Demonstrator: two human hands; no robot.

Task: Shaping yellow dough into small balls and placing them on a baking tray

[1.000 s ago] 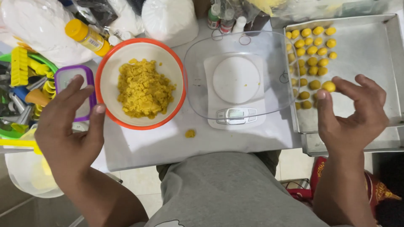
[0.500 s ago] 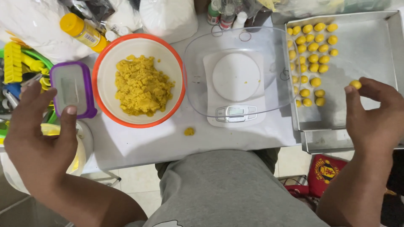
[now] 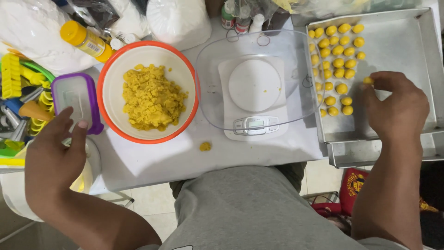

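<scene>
My right hand (image 3: pixel 397 109) is over the metal baking tray (image 3: pixel 407 51), its fingertips pinched on a small yellow dough ball (image 3: pixel 368 80) just right of the rows of yellow dough balls (image 3: pixel 336 51). My left hand (image 3: pixel 53 159) hovers with fingers spread beside a small purple-rimmed plastic container (image 3: pixel 76 99) and holds nothing. An orange-rimmed white bowl (image 3: pixel 111 99) with crumbly yellow dough (image 3: pixel 150 97) stands between the container and a white kitchen scale (image 3: pixel 256 99) that carries a clear empty bowl (image 3: pixel 217 83).
A stray lump of yellow dough (image 3: pixel 205 146) lies on the white table near its front edge. A yellow-capped bottle (image 3: pixel 85 40), white bags (image 3: pixel 178 18) and small bottles (image 3: pixel 240 16) line the back. Coloured plastic tools (image 3: pixel 18 92) crowd the left.
My right hand has carried a dough ball from the tray's front edge inward beside the rows. My left hand slid back and left, away from the orange bowl.
</scene>
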